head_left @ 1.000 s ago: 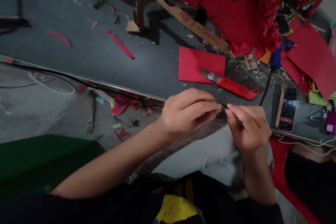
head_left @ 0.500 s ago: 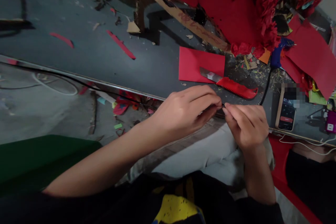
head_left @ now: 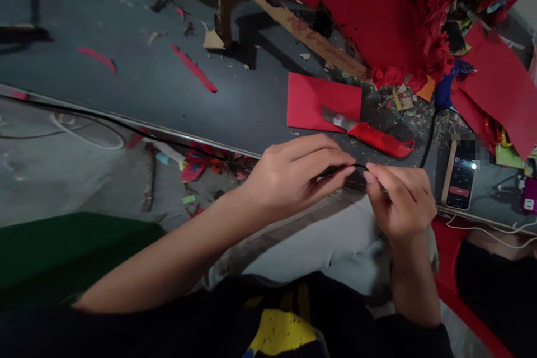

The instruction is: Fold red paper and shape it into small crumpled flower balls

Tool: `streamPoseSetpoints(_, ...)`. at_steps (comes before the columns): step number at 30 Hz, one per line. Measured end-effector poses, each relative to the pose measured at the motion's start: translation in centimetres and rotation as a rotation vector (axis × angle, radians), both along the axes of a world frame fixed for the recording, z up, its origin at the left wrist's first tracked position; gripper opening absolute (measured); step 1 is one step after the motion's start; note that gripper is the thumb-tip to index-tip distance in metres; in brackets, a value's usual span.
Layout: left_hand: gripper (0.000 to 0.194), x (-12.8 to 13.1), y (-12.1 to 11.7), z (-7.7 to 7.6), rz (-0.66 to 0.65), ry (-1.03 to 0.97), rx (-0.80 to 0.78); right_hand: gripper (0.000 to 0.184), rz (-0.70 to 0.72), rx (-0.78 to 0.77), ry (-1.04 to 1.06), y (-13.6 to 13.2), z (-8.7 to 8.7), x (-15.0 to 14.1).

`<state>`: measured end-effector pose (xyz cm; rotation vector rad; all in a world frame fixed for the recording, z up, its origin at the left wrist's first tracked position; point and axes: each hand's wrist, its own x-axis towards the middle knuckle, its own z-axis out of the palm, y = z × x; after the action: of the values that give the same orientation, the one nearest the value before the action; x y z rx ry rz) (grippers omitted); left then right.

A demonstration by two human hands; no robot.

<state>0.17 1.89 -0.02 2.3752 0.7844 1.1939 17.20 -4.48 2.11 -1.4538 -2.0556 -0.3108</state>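
Observation:
Between the fingertips of both hands runs a short stretch of black cord (head_left: pixel 360 166), just in front of the table edge. My left hand (head_left: pixel 300 170) pinches it between thumb and fingers, and my right hand (head_left: pixel 400 196) pinches it a little to the right. Part of the cord is hidden inside the hands. Beyond them a red-handled utility knife (head_left: pixel 380 139) lies with its blade across a folded red paper (head_left: pixel 312 92). To the right, a blue glue gun (head_left: pixel 443 89) rests with a black cord leading down from it towards the right hand.
A large red paper-covered structure (head_left: pixel 369 11) with a cardboard edge stands at the back. A phone (head_left: pixel 459 176) lies at the right near red paper sheets (head_left: pixel 499 78). Red strips (head_left: pixel 193 68) and scraps litter the grey table (head_left: pixel 138 84). A green surface (head_left: pixel 75 251) is lower left.
My right hand has moved slightly right, away from the left, so more black cord shows between them. The left hand stays nearly in place.

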Motion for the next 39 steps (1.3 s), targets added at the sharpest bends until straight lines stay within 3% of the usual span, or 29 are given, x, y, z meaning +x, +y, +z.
streamPoseSetpoints(5, 0.003, 0.2, 0.3, 0.5, 0.002, 0.051, 0.175, 0.009, 0.01, -0.02, -0.021, 0.0, -0.3, 0.1)
streamPoseSetpoints(12, 0.018, -0.2, 0.8, 1.4, -0.07, 0.377, 0.2, 0.009, -0.025, -0.108, -0.05, 0.4, -0.8, 0.1)
streamPoseSetpoints(15, 0.019, -0.3, 1.1, 1.5, -0.055, 0.417, 0.264, 0.014, -0.049, -0.133, -0.079, 0.6, -0.8, 0.0)
streamPoseSetpoints(30, 0.008, 0.5, 1.2, -0.4, 0.094, 0.149, 0.36, 0.02, -0.098, -0.153, -0.052, 0.7, -0.5, -0.2)
streamPoseSetpoints(39, 0.006, 0.8, 0.8, -0.8, 0.11, -0.01, 0.249, 0.016, -0.092, -0.154, 0.075, 0.6, -0.4, -0.2)
